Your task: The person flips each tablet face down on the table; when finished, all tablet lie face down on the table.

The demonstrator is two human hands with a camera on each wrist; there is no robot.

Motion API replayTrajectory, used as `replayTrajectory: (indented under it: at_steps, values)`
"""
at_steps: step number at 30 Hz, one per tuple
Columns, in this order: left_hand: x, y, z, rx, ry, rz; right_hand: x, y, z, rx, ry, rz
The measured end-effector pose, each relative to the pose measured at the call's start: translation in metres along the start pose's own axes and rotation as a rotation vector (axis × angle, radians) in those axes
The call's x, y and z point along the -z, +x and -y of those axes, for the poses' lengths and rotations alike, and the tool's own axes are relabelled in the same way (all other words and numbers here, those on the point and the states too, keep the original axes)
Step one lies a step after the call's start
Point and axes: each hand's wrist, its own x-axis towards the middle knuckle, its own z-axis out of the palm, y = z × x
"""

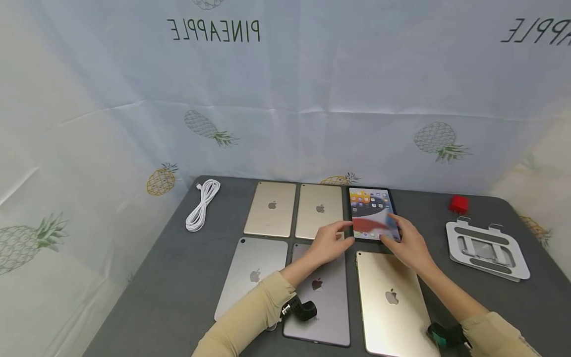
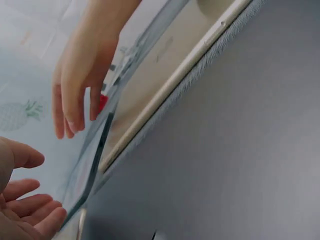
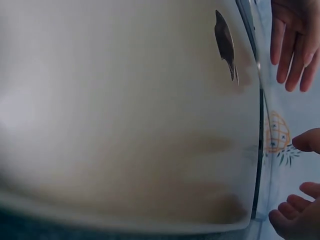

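Note:
A tablet [image 1: 372, 210] with its screen lit lies face up at the back of the dark table, between my two hands. At its left edge is my left hand [image 1: 331, 243], fingers extended toward it; the same hand [image 2: 25, 205] shows loosely spread in the left wrist view. On the other side, my right hand [image 1: 409, 246] has its fingertips over the tablet's right part and lower edge. Its fingers [image 3: 295, 210] look relaxed in the right wrist view. Whether either hand presses the tablet I cannot tell. Below it, a gold tablet [image 1: 379, 292] lies face down under my right forearm.
Two gold tablets [image 1: 270, 209] lie face down along the back, left of the lit one. A silver tablet [image 1: 256, 267] and a grey tablet [image 1: 327, 317] lie nearer, partly under my left arm. Also present are a white cable [image 1: 202, 206], red charger [image 1: 458, 204] and folded stand [image 1: 488, 248].

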Motion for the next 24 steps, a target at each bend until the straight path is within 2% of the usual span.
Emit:
replayTrajectory:
  at_steps: [7, 10, 13, 17, 20, 24]
  values:
    - [-0.012, 0.003, -0.002, 0.068, 0.009, -0.021, 0.002, -0.009, -0.010, 0.000, -0.012, -0.003]
    - [-0.017, 0.003, -0.002, 0.114, 0.006, -0.021, 0.003, -0.012, -0.011, -0.045, -0.003, 0.039]
    - [-0.022, 0.002, -0.005, 0.171, -0.037, -0.027, 0.004, -0.015, -0.012, -0.103, 0.031, 0.093]
    - [-0.028, 0.004, -0.008, 0.267, -0.175, -0.033, 0.005, -0.018, -0.013, -0.155, 0.110, 0.129]
    - [-0.030, 0.007, -0.011, 0.339, -0.367, -0.042, 0.007, -0.019, -0.015, -0.185, 0.161, 0.137]
    - [-0.031, 0.013, -0.013, 0.398, -0.615, -0.050, 0.009, -0.020, -0.016, -0.228, 0.200, 0.146]
